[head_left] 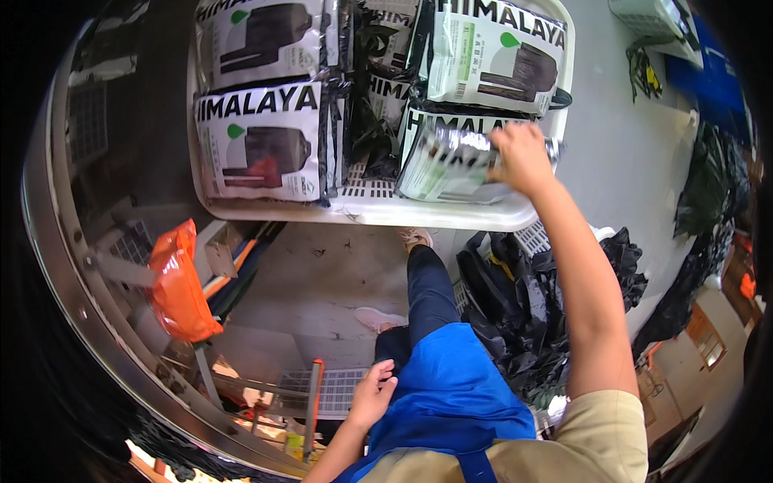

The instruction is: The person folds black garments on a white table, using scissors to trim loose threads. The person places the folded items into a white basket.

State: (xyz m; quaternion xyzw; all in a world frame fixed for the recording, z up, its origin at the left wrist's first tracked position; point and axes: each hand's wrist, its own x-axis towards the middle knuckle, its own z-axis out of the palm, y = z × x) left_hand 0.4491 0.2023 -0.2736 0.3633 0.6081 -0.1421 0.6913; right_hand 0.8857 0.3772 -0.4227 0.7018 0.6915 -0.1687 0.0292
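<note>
My right hand (519,157) grips the edge of a clear-wrapped garment package (451,173) at the front right of a white plastic basket (370,211). That package is blurred and tilted. Behind it lies another flat garment package (495,68) with a dark long-sleeved top printed on white. Stacks of similar packages (262,145) fill the basket's left side. My left hand (373,394) hangs low beside my blue apron (459,386), empty, its fingers loosely curled and apart.
An orange plastic packet (183,282) hangs by a metal frame at the left. Black plastic bags (515,298) are heaped below the basket's right corner, with more black bags (700,193) at the far right. A white crate (656,24) stands at the top right.
</note>
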